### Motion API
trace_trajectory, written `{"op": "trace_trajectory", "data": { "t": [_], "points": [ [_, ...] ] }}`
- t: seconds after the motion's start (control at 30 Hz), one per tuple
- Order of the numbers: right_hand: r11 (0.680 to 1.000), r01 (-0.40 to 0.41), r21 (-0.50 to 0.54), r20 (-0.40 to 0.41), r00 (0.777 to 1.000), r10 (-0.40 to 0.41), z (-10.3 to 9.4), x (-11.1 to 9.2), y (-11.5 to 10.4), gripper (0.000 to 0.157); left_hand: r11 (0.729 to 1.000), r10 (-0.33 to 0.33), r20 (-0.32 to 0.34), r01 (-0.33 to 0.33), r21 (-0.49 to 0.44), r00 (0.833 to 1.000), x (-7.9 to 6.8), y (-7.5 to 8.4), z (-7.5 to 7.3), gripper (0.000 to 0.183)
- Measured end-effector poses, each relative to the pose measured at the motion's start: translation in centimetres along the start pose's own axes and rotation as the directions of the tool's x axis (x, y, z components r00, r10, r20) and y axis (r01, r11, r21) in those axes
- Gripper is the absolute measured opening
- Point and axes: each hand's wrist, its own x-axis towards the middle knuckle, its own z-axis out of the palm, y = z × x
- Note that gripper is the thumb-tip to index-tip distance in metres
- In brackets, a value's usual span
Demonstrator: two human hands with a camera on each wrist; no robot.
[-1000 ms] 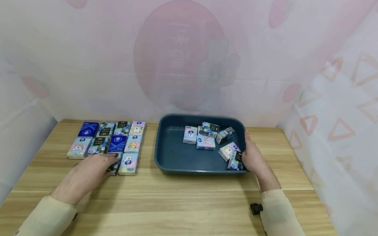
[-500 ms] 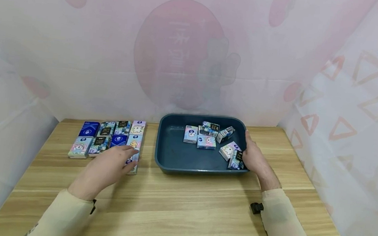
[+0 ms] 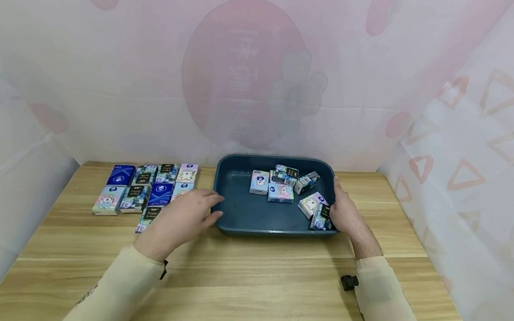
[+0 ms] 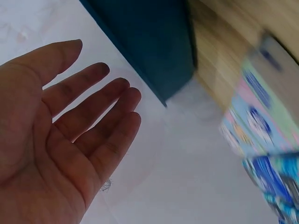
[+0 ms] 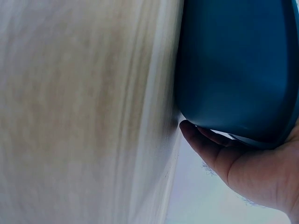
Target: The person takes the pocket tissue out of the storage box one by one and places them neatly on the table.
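Observation:
My left hand, fingers extended and slightly bent, is at the left rim of a dark teal plastic tub. In the left wrist view its palm shows with nothing in it, beside the tub's wall. My right hand holds the tub's right end, with the fingers along the outer wall; its thumb is hidden in the right wrist view. Inside the tub lie several small tissue packs, mostly toward the right. More tissue packs stand in rows left of it, partly hidden behind my left hand.
A wooden table carries everything. Pale printed fabric hangs behind the table and along both sides. The tub stands close to the back fabric. A black clip-like piece sits at the right sleeve.
My left hand has moved right, from the front tissue packs to the tub's left rim. A dark floral pack at the front of the rows shows again. The right hand and tub stay put.

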Motion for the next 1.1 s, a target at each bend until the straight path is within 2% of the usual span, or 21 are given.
{"op": "trace_trajectory", "data": {
  "t": [0.3,0.53,0.9,1.1],
  "points": [
    [1.000,-0.006,0.016,0.003,1.000,0.006,-0.1,0.0,0.0,0.086,0.998,0.052,0.023,-0.051,-0.047,0.998,2.8,3.7,1.8,0.041],
    [1.000,-0.014,0.020,0.007,1.000,0.014,-0.1,0.1,-0.1,0.086,0.992,0.073,0.032,-0.070,-0.101,0.997,5.0,5.9,3.3,0.041],
    [1.000,-0.016,0.021,0.007,1.000,0.016,-0.2,0.0,0.0,0.085,0.996,0.073,0.019,-0.072,-0.050,0.997,9.4,7.6,6.6,0.055],
    [0.999,-0.022,0.035,0.010,1.000,0.022,-0.1,0.1,0.0,0.086,0.996,0.086,0.014,-0.086,-0.034,0.996,11.0,8.3,7.5,0.062]
  ]
}}
